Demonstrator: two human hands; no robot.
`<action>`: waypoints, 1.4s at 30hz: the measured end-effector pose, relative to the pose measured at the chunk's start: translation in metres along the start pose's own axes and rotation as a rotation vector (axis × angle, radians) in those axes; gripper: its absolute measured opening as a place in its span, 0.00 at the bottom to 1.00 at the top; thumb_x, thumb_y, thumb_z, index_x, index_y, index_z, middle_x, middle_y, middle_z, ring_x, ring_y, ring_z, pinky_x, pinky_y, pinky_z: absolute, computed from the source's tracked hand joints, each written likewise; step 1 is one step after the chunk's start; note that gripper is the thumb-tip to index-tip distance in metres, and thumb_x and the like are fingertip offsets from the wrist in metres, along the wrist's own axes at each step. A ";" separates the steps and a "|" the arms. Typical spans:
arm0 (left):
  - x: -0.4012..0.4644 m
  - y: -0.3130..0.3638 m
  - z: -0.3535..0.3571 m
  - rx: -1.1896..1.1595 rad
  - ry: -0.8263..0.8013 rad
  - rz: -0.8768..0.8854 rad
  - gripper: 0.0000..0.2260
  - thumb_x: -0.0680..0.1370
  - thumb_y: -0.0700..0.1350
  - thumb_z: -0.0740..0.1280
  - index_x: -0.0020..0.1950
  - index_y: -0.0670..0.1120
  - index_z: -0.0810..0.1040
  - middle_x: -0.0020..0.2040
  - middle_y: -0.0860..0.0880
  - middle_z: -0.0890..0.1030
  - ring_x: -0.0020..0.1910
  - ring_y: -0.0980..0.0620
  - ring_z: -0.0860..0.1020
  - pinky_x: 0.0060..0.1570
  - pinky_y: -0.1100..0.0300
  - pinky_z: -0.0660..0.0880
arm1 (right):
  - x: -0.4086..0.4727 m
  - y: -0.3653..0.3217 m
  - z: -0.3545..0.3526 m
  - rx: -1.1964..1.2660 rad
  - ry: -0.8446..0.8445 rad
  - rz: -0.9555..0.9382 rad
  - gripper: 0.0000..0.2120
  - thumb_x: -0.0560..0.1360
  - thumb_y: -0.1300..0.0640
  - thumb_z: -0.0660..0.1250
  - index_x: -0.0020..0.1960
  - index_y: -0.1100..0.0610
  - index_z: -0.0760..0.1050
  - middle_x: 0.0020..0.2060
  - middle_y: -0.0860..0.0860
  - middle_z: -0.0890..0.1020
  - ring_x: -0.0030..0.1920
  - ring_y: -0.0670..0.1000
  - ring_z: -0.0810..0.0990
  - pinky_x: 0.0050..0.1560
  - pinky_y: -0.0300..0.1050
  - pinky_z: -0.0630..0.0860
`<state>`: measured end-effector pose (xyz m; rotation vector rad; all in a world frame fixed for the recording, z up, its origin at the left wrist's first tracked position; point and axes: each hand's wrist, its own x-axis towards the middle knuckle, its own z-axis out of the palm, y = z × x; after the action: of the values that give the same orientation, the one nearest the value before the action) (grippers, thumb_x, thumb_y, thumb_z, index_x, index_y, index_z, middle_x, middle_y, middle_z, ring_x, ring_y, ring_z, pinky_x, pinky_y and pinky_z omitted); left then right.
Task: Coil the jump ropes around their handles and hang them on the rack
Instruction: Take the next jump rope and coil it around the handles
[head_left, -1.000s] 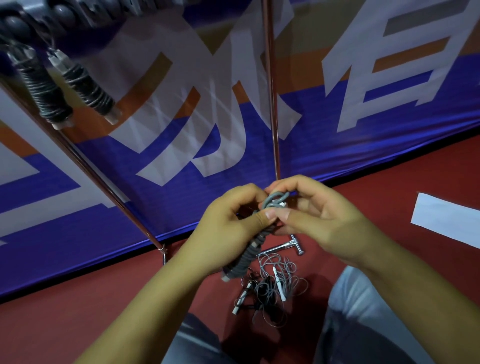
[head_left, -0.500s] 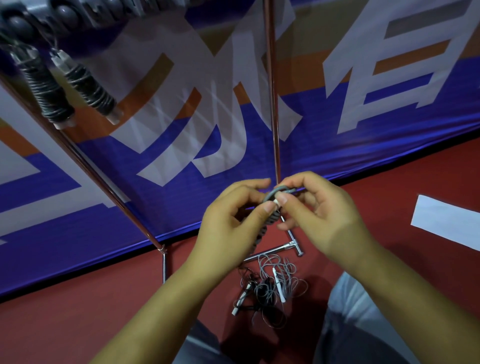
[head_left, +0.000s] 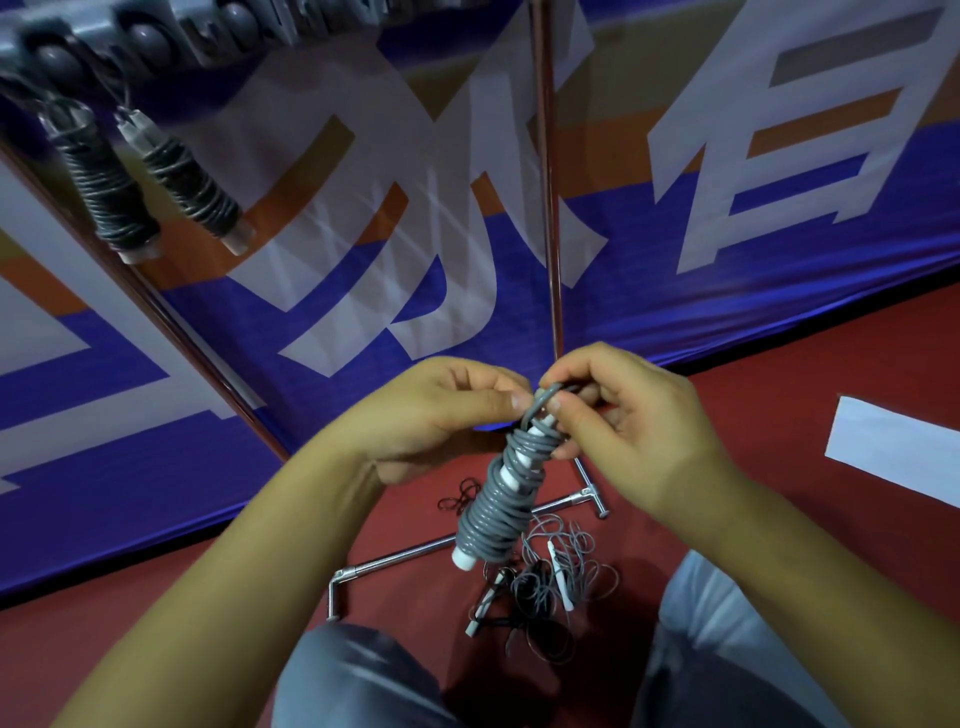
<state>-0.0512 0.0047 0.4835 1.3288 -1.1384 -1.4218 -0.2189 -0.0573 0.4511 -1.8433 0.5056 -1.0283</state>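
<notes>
Head view: I see the coiled jump rope (head_left: 498, 493) in front of me, above the floor, between both hands. Its grey cord is wound around the white handles, and it hangs tilted with the white end down. My left hand (head_left: 436, 415) pinches the top of the bundle with thumb and fingers curled. My right hand (head_left: 628, 421) pinches the cord loop at the same top, fingers curled too. Below, on the red floor (head_left: 779, 395), lies a pile of loose ropes (head_left: 545, 587) beside the rack foot (head_left: 467, 543). Two coiled ropes (head_left: 150, 182) hang from the rack bar (head_left: 156, 36) at upper left.
</notes>
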 end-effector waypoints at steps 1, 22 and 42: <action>0.001 0.004 -0.001 0.035 -0.017 -0.009 0.07 0.72 0.38 0.66 0.46 0.34 0.80 0.47 0.41 0.80 0.49 0.45 0.79 0.56 0.53 0.75 | 0.001 0.000 0.000 -0.005 0.004 -0.009 0.10 0.72 0.63 0.67 0.41 0.47 0.77 0.38 0.44 0.77 0.36 0.47 0.81 0.32 0.39 0.80; 0.019 0.049 0.001 0.666 0.780 0.582 0.06 0.77 0.44 0.64 0.41 0.48 0.71 0.41 0.44 0.78 0.39 0.48 0.77 0.38 0.55 0.73 | 0.079 -0.031 0.021 0.573 -0.006 0.258 0.06 0.77 0.56 0.65 0.42 0.52 0.71 0.38 0.53 0.76 0.38 0.49 0.76 0.39 0.50 0.75; -0.026 0.149 -0.120 0.302 0.970 0.464 0.09 0.74 0.36 0.70 0.35 0.43 0.77 0.26 0.50 0.77 0.25 0.58 0.74 0.28 0.65 0.71 | 0.222 -0.091 0.089 0.150 -0.213 0.057 0.07 0.74 0.59 0.69 0.40 0.51 0.73 0.36 0.51 0.76 0.39 0.53 0.77 0.36 0.52 0.80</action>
<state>0.0709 -0.0097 0.6326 1.5495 -0.8917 -0.1793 -0.0285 -0.1221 0.6089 -1.7688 0.3424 -0.7984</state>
